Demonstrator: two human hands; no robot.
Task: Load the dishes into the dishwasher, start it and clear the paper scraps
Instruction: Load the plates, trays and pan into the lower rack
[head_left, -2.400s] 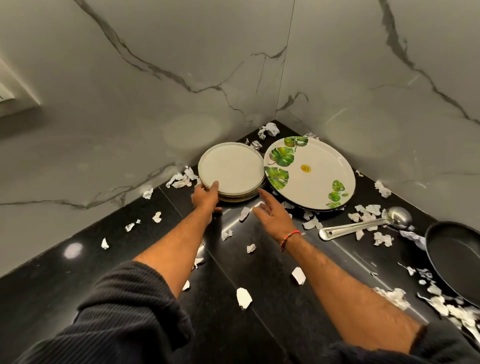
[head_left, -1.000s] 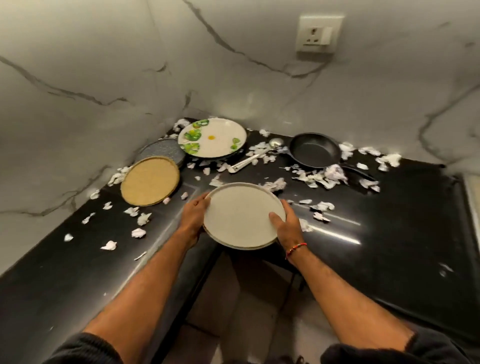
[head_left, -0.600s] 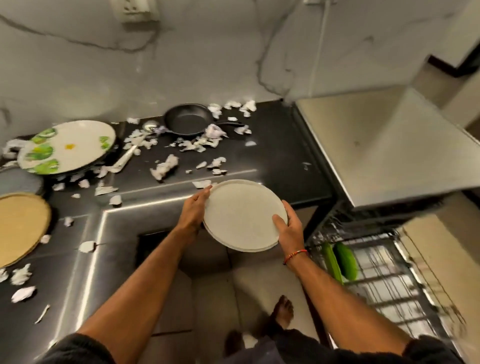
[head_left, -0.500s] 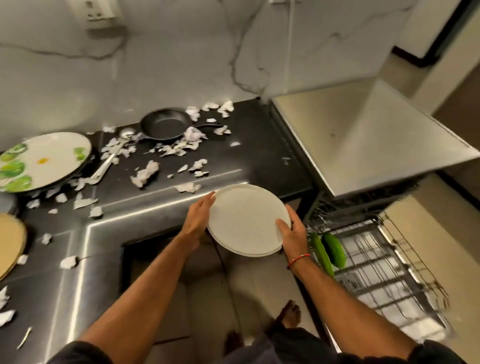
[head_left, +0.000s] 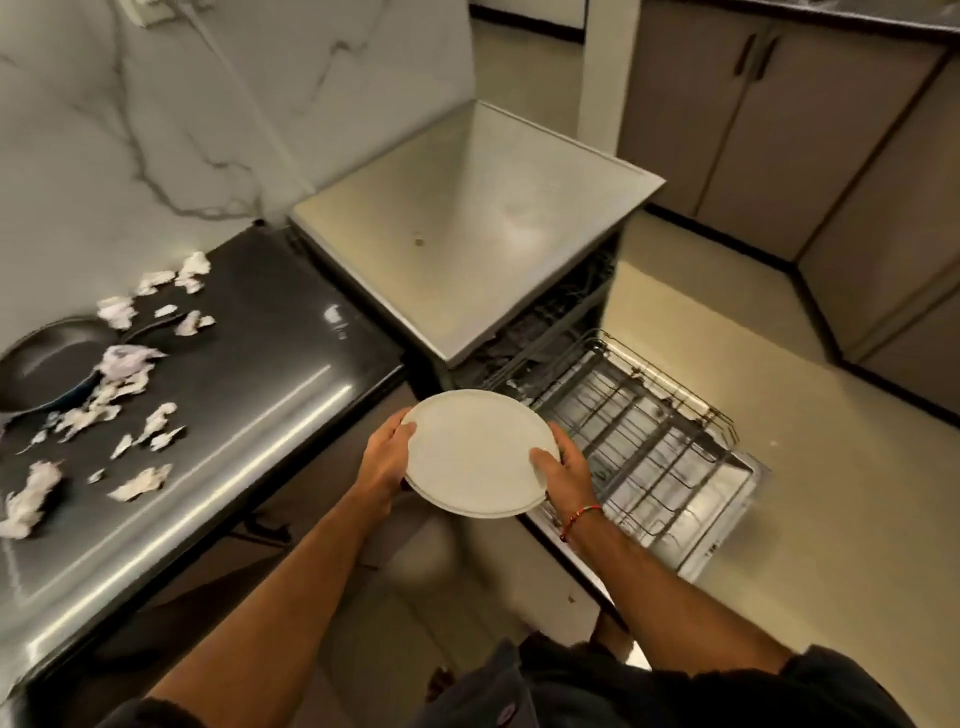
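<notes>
I hold a round white plate (head_left: 475, 452) level in front of me. My left hand (head_left: 383, 457) grips its left rim and my right hand (head_left: 563, 475) grips its right rim, thumb on top. The plate hangs over the near left corner of the dishwasher's pulled-out lower rack (head_left: 644, 441), a wire basket on the open door. The steel dishwasher top (head_left: 467, 228) stands behind it. Torn paper scraps (head_left: 109, 395) lie scattered on the black counter (head_left: 249, 395) at the left, around a black frying pan (head_left: 41, 369).
The marble wall rises behind the counter. Brown cabinets (head_left: 810, 130) line the right and far side of the room. Beige floor (head_left: 831, 519) lies right of the open dishwasher door. My foot shows below, near the door's near edge.
I have turned right, carrying the plate from the counter corner to the open dishwasher. The other plates have left the view and the rack now lies beneath the plate's right side.
</notes>
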